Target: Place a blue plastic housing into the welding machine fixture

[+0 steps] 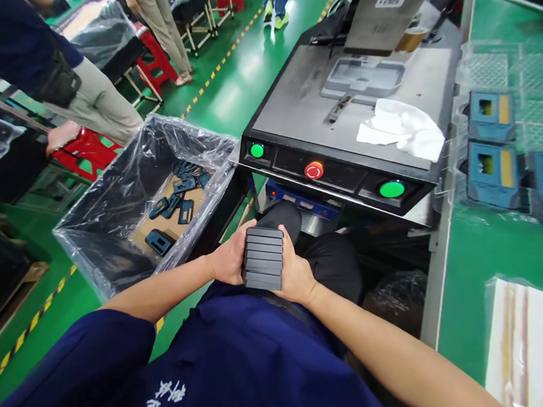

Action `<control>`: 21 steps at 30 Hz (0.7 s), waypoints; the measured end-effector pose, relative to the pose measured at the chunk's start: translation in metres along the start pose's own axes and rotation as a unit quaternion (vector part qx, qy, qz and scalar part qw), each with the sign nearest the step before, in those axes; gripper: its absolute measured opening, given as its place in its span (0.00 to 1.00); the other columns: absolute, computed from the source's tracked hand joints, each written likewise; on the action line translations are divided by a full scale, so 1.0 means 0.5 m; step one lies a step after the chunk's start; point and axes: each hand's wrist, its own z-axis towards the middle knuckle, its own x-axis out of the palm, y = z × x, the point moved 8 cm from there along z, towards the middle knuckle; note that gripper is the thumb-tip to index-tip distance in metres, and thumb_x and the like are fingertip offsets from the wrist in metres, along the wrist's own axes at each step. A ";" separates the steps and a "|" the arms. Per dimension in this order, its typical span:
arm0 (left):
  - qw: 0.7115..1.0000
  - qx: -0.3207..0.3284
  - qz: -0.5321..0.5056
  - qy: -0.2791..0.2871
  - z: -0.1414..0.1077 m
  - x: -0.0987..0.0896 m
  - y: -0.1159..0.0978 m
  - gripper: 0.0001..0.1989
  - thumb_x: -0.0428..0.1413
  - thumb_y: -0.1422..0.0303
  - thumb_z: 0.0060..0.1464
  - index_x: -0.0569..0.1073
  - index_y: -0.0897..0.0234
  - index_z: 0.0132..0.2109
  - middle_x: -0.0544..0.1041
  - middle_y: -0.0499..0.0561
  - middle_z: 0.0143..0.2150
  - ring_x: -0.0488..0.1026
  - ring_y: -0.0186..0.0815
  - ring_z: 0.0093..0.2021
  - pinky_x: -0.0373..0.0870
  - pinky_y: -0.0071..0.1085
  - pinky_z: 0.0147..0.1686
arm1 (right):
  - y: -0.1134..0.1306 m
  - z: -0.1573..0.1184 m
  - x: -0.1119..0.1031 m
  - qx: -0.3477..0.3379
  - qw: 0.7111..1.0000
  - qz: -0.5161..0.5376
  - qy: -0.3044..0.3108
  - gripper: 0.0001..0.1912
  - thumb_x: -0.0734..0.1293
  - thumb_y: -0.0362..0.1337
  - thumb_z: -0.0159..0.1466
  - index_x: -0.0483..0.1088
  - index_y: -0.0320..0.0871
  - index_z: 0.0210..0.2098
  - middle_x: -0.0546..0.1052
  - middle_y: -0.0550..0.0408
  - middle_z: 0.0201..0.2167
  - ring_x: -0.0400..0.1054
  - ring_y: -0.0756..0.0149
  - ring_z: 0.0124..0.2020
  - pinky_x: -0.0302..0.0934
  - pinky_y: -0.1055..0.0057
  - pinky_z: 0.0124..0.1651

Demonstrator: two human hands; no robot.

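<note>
- I have a stack of dark flat blocks (pixel 263 258) squared up between my hands, held above my lap. There are about seven blocks, and I can't tell their material. They look stiff and fairly light, but with nothing joining them, the stack could slide apart if my pressure eases.
- The safest hold seems to be on the two opposite sides, with my palms flat and my fingers reaching along the side faces.
- My left hand (pixel 230 260) is opened just wide enough to span the stack and presses against its left side.
- My right hand (pixel 296 273) is open to the same width and presses against the right side, so the stack is held between them.
- To my left is a plastic-lined bin (pixel 99 219), with loose dark-blue pieces (pixel 172 207) lying on cardboard (pixel 167 216) at the bottom.
- Ahead stands a machine with a steel plate (pixel 305 101), a white cloth (pixel 403 130), a red stop button (pixel 314 170) and two green buttons (pixel 257 150).
- On the green bench (pixel 502 251) to my right are blue cases (pixel 492 175).
- The floor is green with yellow-and-black tape (pixel 217 73). A co-worker (pixel 58 74) stands at the left beside a red stool (pixel 87 154).
</note>
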 end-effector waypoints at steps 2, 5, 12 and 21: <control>1.000 0.000 -0.002 0.004 0.000 0.001 0.001 0.50 0.62 0.56 0.45 0.45 0.65 0.68 0.34 0.67 0.70 0.40 0.62 0.69 0.52 0.60 0.63 | -0.001 0.000 0.001 0.005 1.000 0.005 0.005 0.59 0.62 0.57 0.61 0.16 0.35 0.67 0.37 0.24 0.68 0.71 0.42 0.47 0.71 0.51 0.37; 1.000 -0.004 -0.012 0.007 0.001 0.002 0.002 0.49 0.63 0.56 0.44 0.47 0.64 0.67 0.34 0.66 0.70 0.40 0.63 0.69 0.51 0.61 0.63 | -0.003 -0.001 0.002 0.011 1.000 0.006 0.010 0.59 0.63 0.56 0.61 0.15 0.35 0.67 0.37 0.24 0.68 0.71 0.42 0.47 0.71 0.53 0.37; 0.997 -0.050 -0.058 0.010 -0.003 0.010 0.019 0.63 0.65 0.55 0.40 0.30 0.64 0.69 0.39 0.69 0.69 0.44 0.63 0.68 0.50 0.58 0.65 | -0.005 0.004 -0.004 0.018 0.999 0.035 0.011 0.63 0.67 0.56 0.57 0.16 0.37 0.67 0.35 0.27 0.69 0.65 0.39 0.56 0.71 0.51 0.43; 0.942 -0.176 -0.284 -0.041 0.119 -0.071 0.051 0.60 0.64 0.61 0.47 0.25 0.54 0.70 0.43 0.60 0.72 0.44 0.53 0.70 0.43 0.54 0.67 | 0.003 0.122 -0.168 0.114 0.980 0.138 -0.084 0.53 0.69 0.49 0.57 0.35 0.41 0.70 0.52 0.40 0.67 0.51 0.49 0.66 0.56 0.50 0.64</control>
